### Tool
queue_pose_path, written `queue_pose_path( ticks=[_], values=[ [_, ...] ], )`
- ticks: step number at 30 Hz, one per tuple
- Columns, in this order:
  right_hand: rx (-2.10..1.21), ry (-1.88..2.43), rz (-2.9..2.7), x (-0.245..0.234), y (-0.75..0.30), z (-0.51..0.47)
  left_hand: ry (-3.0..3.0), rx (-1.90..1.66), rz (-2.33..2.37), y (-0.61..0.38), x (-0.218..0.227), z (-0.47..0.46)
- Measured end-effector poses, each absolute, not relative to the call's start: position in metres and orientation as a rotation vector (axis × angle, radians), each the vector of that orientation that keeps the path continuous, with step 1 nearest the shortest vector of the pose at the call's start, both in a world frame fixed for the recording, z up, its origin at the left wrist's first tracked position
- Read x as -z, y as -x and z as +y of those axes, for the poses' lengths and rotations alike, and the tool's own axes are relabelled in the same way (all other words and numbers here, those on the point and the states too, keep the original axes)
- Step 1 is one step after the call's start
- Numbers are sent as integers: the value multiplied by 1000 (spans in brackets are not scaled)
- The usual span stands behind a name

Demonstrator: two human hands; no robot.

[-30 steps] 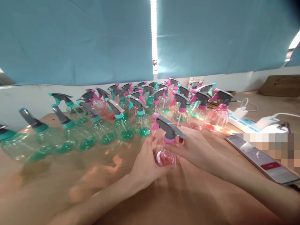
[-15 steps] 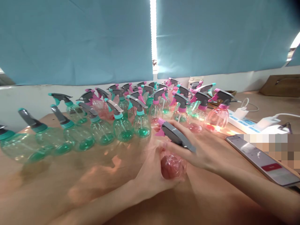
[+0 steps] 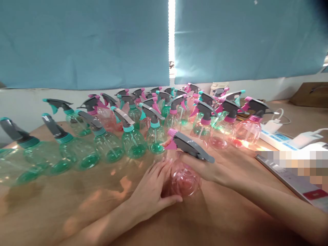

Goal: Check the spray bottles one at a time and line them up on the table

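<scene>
A pink spray bottle [image 3: 185, 179] with a grey and pink trigger head stands on the table right before me, its nozzle pointing left. My right hand [image 3: 202, 164] reaches around it from the right, wrapped about the neck below the head; a fingertip shows beyond the pink trigger, and the other fingers are partly hidden. At the bottle's left side lies my left hand [image 3: 155, 184], open, thumb and fingers spread around the lower body. Whether its fingertips touch the plastic I cannot tell. Just behind stands a green spray bottle [image 3: 156, 138].
Several green-bodied spray bottles [image 3: 109, 147] line the left, with more pink and green ones [image 3: 222, 131] crowded behind. At right are a white power strip [image 3: 278, 138] with plugs and a phone [image 3: 287, 177]. A brown bag [image 3: 310, 97] sits at the far right, blue blinds [image 3: 84, 44] behind.
My left hand has loosened from the pink bottle and moved slightly left, fingers straighter. My right hand has shifted from beside the spray head down around the neck. The view has turned slightly.
</scene>
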State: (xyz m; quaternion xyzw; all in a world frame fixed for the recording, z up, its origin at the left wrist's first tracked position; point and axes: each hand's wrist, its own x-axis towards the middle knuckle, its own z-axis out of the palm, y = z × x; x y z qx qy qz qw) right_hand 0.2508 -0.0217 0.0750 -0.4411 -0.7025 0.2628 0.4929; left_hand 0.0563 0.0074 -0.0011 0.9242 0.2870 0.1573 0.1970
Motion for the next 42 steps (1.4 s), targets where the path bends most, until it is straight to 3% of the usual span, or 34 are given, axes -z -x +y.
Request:
queue_pose_path(
  ticks=[10,20,42],
  values=[
    [-722,981,-1699,-68,-253,-8,-2707,-271,867,-47,4,10],
    [-688,1126,-1665,-73,-252,-13,-2691,-353,863,-49,6,10],
    [-678,1028,-1667,-74,-249,-13,-2745,-296,863,-47,8,9]
  ],
)
